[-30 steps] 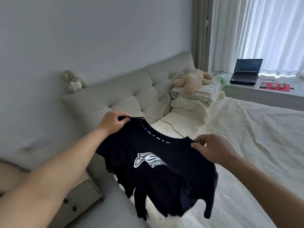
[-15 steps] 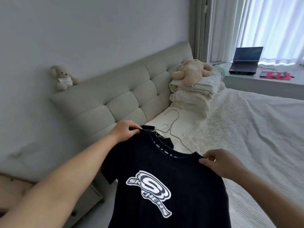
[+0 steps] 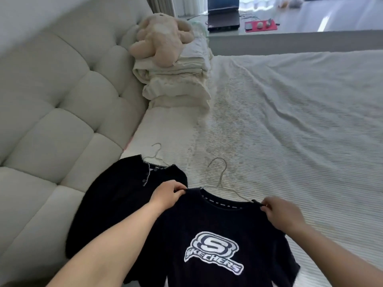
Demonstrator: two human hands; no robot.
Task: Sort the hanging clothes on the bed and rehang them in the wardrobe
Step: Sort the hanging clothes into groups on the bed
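A black logo T-shirt [image 3: 213, 241] on a thin wire hanger [image 3: 220, 179] is pinched at both shoulders by the left hand [image 3: 169, 193] and right hand [image 3: 283, 214], low in the frame. A second black buttoned top [image 3: 124, 195] lies at lower left on the white ribbed bed [image 3: 290, 121]; rehanging is judged undone.

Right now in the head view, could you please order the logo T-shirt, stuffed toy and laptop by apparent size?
1. logo T-shirt, though nearest the camera
2. stuffed toy
3. laptop, farthest and partly cropped

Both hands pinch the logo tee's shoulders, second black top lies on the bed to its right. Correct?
Not quite. The head view shows the second black top to the tee's left, by the headboard. Left hand and right hand do pinch the logo tee at the shoulders.
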